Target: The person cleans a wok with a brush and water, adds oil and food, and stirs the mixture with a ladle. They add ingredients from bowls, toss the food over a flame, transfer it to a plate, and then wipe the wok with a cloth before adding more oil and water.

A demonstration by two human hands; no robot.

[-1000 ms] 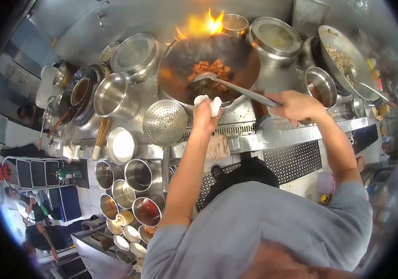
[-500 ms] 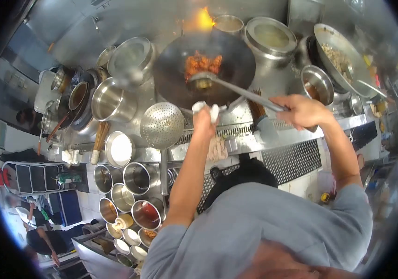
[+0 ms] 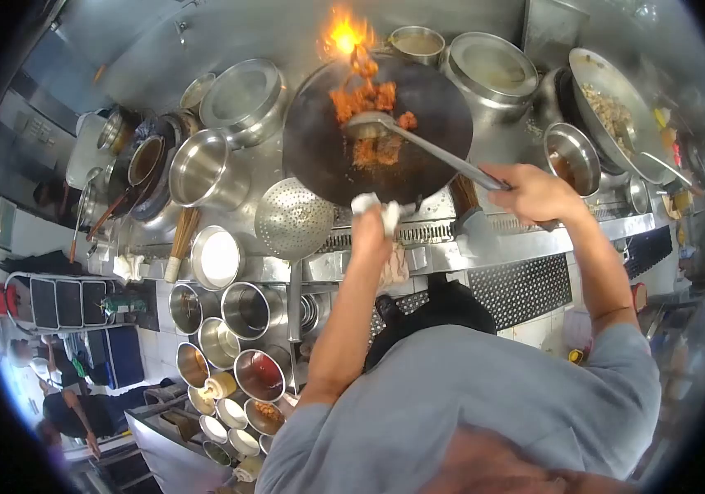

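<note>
A large black wok [image 3: 435, 123] sits on the range, tilted, with orange-red coated pieces of food [image 3: 361, 103] in it and some in the air near its far rim. My right hand [image 3: 538, 195] is closed around the handle of a metal ladle [image 3: 443, 152], whose bowl is down among the food. My left hand [image 3: 371, 235] is closed on a folded white cloth [image 3: 377, 212] at the wok's near rim; the handle or rim under the cloth is hidden. Beside this hand, to the left, lies a perforated strainer [image 3: 293, 218] with its handle hanging over the counter edge.
Flames [image 3: 344, 37] rise behind the wok. Lidded pots [image 3: 241, 99] flank it, and a second wok [image 3: 616, 99] with pale food stands at right. A steel pot [image 3: 200, 169] and a bamboo brush [image 3: 181, 243] are at left. Sauce containers [image 3: 259, 375] stand lower left; a person [image 3: 72, 412] is beyond.
The food has gone from one pile to spread out and partly airborne towards the far rim. The wok is tilted differently, and the flame behind is larger. Both hands keep their grips.
</note>
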